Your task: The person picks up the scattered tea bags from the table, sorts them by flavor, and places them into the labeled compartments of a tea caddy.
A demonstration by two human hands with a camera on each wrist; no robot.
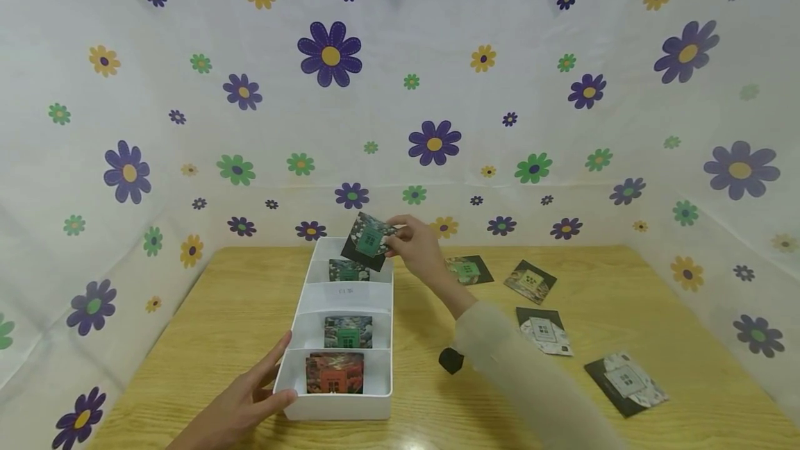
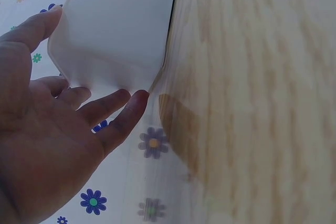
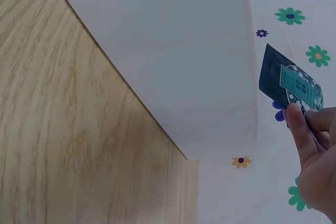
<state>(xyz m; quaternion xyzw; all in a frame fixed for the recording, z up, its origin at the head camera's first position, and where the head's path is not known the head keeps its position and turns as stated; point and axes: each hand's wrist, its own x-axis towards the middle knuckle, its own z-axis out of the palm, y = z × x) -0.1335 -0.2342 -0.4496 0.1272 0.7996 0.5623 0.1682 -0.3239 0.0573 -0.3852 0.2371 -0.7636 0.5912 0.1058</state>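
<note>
In the head view my right hand (image 1: 415, 245) pinches a flat square sachet (image 1: 369, 242) with a green label by its right edge. The sachet is tilted over the rear compartment of a long white divided box (image 1: 361, 405). The right wrist view shows the same sachet (image 3: 294, 82) between thumb and fingers. My left hand (image 1: 250, 391) touches the box's front left corner, thumb near the front and fingers along the left side. Its fingertips (image 2: 139, 95) rest against the white wall in the left wrist view. Green-label sachets (image 1: 348, 332) and red-label sachets (image 1: 335, 373) stand in the box.
Right of the box lie a green-label sachet (image 1: 469, 269), a yellow-label sachet (image 1: 530, 281) and two white-label sachets, one nearer (image 1: 627, 382) and one farther (image 1: 545, 330). A small black object (image 1: 451, 360) sits by the right sleeve. A flowered cloth (image 1: 387, 89) surrounds the wooden table (image 1: 206, 339).
</note>
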